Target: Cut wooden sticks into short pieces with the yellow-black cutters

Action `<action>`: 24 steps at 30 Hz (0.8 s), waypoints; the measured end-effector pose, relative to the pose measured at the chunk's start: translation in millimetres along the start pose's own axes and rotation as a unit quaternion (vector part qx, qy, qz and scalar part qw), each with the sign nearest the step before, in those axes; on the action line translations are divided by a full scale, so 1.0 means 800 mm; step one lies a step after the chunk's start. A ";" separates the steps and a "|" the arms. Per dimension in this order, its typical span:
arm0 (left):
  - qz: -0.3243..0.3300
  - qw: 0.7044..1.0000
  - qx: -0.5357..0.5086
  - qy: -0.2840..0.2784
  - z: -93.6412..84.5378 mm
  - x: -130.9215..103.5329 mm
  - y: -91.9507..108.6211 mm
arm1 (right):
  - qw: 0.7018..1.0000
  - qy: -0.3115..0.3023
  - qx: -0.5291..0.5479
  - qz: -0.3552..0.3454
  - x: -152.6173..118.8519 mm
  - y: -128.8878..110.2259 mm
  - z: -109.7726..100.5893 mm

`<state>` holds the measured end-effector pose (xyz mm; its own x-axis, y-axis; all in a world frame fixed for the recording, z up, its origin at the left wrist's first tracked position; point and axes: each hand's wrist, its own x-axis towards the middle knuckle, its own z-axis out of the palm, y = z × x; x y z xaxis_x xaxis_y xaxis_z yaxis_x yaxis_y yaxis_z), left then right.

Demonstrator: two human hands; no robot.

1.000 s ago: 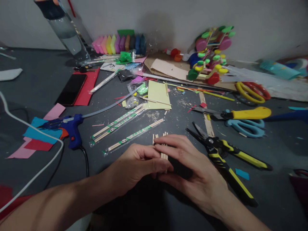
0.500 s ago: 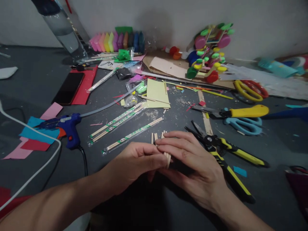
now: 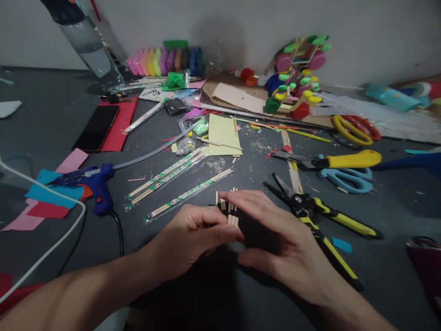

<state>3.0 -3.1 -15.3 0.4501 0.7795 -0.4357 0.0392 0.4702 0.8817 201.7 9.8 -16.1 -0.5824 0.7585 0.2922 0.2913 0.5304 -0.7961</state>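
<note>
My left hand (image 3: 203, 236) is closed round a small bunch of short wooden sticks (image 3: 233, 220), their pale ends showing above the thumb. Close by on the right, my right hand (image 3: 279, 239) has its thumb spread away from its straight fingers, and nothing shows between them. Its fingertips reach over a few more short stick pieces (image 3: 217, 198) on the dark table, partly hiding them. Just beyond the hands lie wrapped chopsticks (image 3: 188, 194) in clear, green-printed sleeves.
A blue glue gun (image 3: 99, 186) with a cord lies left. On the right are yellow-black cutters (image 3: 303, 202), yellow-handled pliers (image 3: 351, 159) and blue-handled scissors (image 3: 344, 180). A water bottle (image 3: 89, 48), clay packs (image 3: 165, 60) and a colourful wheeled model (image 3: 299, 76) stand along the wall.
My right hand has loosened and drawn back from the bunch, its thumb now apart from its fingers. My left hand keeps the sticks, whose ends show more upright.
</note>
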 end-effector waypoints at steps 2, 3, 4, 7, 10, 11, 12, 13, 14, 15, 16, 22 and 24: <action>0.040 0.999 0.031 0.005 0.001 -0.001 0.003 | 1.000 -0.002 0.022 0.005 0.000 -0.001 -0.003; 0.065 0.997 0.043 0.010 0.001 -0.002 0.005 | 1.000 0.000 0.027 -0.005 0.001 -0.002 -0.004; 0.091 0.995 0.050 0.012 0.002 -0.003 0.006 | 0.999 0.002 0.030 -0.017 0.001 -0.002 -0.004; 0.147 0.987 0.062 0.014 0.003 -0.006 0.008 | 0.998 0.017 0.025 -0.047 0.000 -0.002 -0.005; 0.155 0.983 0.097 0.019 0.002 -0.009 0.010 | 0.997 0.063 0.002 -0.041 -0.004 -0.001 -0.007; 0.155 0.981 0.110 0.025 0.002 -0.009 0.010 | 0.996 0.081 -0.007 -0.035 -0.005 -0.001 -0.008; 0.158 0.980 0.121 0.030 0.001 -0.009 0.010 | 0.996 0.088 -0.016 -0.028 -0.006 -0.001 -0.009; 0.166 0.978 0.125 0.034 0.001 -0.009 0.010 | 0.996 0.083 -0.024 -0.027 -0.007 -0.001 -0.009; 0.176 0.976 0.123 0.033 0.002 -0.008 0.009 | 0.997 0.069 -0.032 -0.032 -0.007 -0.002 -0.010; 0.185 0.975 0.118 0.032 0.002 -0.008 0.009 | 0.997 0.051 -0.037 -0.040 -0.008 -0.002 -0.010; 0.192 0.975 0.113 0.029 0.003 -0.007 0.008 | 0.997 0.038 -0.042 -0.051 -0.008 -0.002 -0.010; 0.178 0.975 0.120 0.052 0.003 -0.008 0.004 | 0.991 0.075 -0.076 -0.086 -0.007 -0.002 -0.011; 0.188 0.974 0.114 0.052 0.003 -0.008 0.003 | 0.991 0.053 -0.087 -0.090 -0.006 -0.003 -0.011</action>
<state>2.7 -8.0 -9.9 0.3782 0.9222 -0.0806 0.0925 0.0489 0.9945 210.5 8.1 -10.9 -0.5564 0.6767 0.4821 0.3219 0.7105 -0.6258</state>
